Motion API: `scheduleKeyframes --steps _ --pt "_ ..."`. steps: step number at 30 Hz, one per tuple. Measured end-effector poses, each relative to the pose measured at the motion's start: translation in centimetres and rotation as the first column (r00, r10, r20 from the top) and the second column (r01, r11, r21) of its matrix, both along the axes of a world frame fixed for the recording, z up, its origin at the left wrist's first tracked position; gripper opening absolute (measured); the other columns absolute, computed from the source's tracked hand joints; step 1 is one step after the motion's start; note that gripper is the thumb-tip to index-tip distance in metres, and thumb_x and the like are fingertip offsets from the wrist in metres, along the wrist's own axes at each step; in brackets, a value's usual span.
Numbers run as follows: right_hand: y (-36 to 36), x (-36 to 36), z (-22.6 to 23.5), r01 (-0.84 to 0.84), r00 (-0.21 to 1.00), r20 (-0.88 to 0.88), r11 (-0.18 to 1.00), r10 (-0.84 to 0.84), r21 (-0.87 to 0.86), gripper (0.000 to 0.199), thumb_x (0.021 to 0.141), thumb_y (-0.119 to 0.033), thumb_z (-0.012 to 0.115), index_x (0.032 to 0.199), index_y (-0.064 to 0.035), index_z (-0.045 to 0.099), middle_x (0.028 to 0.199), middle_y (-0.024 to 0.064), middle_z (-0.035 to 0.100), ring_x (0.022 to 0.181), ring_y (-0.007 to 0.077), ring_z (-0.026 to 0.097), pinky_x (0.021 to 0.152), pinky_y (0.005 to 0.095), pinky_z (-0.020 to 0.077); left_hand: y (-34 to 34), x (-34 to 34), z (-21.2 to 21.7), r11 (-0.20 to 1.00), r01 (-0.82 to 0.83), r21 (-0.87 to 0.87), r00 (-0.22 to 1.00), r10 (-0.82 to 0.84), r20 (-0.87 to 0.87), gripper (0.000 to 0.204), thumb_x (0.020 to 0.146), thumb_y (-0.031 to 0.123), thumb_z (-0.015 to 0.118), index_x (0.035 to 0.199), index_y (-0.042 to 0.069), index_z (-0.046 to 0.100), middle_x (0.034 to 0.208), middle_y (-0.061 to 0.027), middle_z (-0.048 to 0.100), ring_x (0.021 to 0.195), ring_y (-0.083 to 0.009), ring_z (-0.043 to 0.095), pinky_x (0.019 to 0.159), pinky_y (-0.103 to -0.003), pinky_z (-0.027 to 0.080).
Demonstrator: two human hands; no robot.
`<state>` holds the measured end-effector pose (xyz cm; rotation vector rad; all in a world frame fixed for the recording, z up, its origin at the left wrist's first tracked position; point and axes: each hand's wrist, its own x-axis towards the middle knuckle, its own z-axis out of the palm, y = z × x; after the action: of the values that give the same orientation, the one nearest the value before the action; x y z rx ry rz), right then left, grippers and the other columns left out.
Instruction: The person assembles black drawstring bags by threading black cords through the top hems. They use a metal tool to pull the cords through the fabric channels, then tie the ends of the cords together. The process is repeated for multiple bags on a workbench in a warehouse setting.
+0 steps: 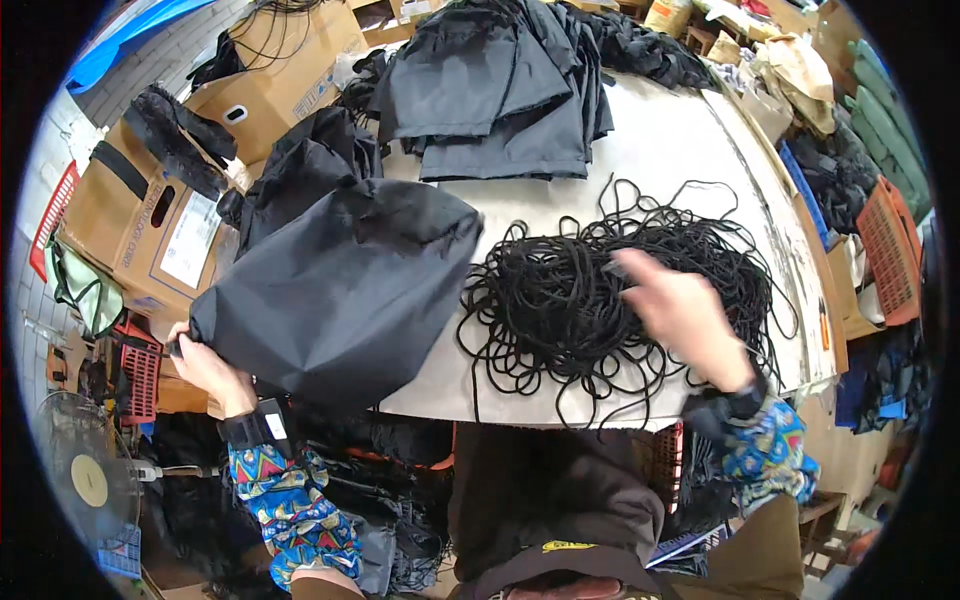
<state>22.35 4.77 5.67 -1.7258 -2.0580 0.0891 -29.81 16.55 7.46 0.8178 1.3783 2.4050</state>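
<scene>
My left hand [207,375] is closed on the lower left corner of a black fabric bag [335,290]. The bag spreads to the right over the near left part of the white table, its right end lifted a little. Over a heap of tangled black cord [560,300] hovers my right hand [685,310], blurred by motion. Its fingers are drawn together around something small and greyish at the tips, too blurred to name. Whether those fingertips touch the cord I cannot tell.
A stack of black fabric pieces [490,90] lies on the far side of the white table [650,130]. Cardboard boxes [150,235] crowd the left, above a fan [90,480]. Orange crates [890,255] and bundles stand at the right.
</scene>
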Motion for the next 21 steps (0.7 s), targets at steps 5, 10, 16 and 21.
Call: scheduleKeyframes --steps 5,10,16,21 --pt "3.3 -3.4 -4.3 0.125 0.957 0.286 0.965 -0.055 -0.232 0.026 0.089 -0.02 0.05 0.112 -0.0076 0.053 0.072 0.0179 0.064 0.067 0.0352 0.065 0.057 0.0452 0.051 -1.6 -1.6 4.7 0.822 -0.556 0.126 0.51 0.457 -0.728 0.015 0.084 0.004 0.049 0.082 0.005 0.064 0.085 -0.0041 0.062 0.079 -0.0157 0.057 0.077 -0.032 0.046" --pt "2.9 5.2 -4.8 0.322 0.927 0.211 0.946 -0.311 -0.021 0.012 0.085 -0.015 0.053 0.089 -0.0027 0.053 0.07 0.0186 0.062 0.065 0.0377 0.064 0.057 0.0458 0.0505 -5.1 -15.8 1.9 0.761 -0.592 0.266 0.627 0.642 -0.441 0.013 0.081 0.008 0.053 0.082 0.003 0.065 0.078 -0.0109 0.066 0.065 -0.0211 0.061 0.06 -0.037 0.05" --pt "2.3 5.6 -5.9 0.248 0.931 0.275 0.969 -0.241 0.012 0.015 0.086 -0.014 0.053 0.091 0.0001 0.053 0.068 0.0206 0.059 0.066 0.0408 0.059 0.058 0.0482 0.0473 0.3 -11.4 -10.6 0.449 -0.572 -0.686 0.706 -0.156 -0.691 0.026 0.081 0.019 0.052 0.08 -0.003 0.065 0.078 -0.0214 0.066 0.073 -0.0365 0.065 0.063 -0.046 0.05" --pt "1.2 2.5 -2.5 0.164 0.983 0.103 0.981 -0.153 -0.103 0.021 0.088 -0.016 0.055 0.099 0.0016 0.054 0.069 0.0223 0.059 0.068 0.0407 0.059 0.058 0.0477 0.0449 -5.0 -3.4 -1.2 0.239 -0.873 -0.425 0.197 -0.625 -0.756 0.027 0.08 0.031 0.065 0.087 0.005 0.068 0.085 -0.0162 0.068 0.083 -0.0336 0.066 0.07 -0.044 0.053"
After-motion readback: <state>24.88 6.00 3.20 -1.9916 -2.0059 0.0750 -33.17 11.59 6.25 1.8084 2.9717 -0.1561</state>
